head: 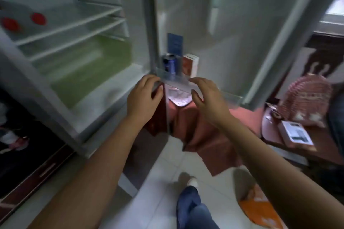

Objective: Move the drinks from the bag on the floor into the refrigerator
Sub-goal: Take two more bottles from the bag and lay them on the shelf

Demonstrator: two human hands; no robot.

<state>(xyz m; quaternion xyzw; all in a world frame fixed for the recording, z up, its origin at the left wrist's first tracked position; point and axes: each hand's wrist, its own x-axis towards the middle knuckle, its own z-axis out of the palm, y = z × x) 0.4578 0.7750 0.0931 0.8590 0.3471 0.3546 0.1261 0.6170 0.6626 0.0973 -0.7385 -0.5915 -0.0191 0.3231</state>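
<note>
While both arms reach forward, the refrigerator (78,46) stands open beyond and to the left of the left hand (145,95), its wire shelves and green-tinted lower compartment blurred. Its door (242,24) rises above and beyond the right hand (206,96). Below both hands a reddish cloth (195,126) hangs toward the pale floor. A pink backpack (309,98) sits well off to the right of the right hand. The orange bag (260,208) lies on the floor near the person's body, far back from the hands and partly under the right forearm.

The left hand holds nothing; its fingers are lightly bent and its tips touch the left end of the clear door-shelf rail (176,78). The right hand is spread, thumb apart from the fingers, empty, its fingertips just at the rail.

Just beyond the fingertips, behind the rail, three drinks stand upright in the door shelf. A blue carton (175,44) is at the back, a red-and-white carton (189,66) is nearer the right hand, and a blue can (169,63) is nearer the left hand.
</note>
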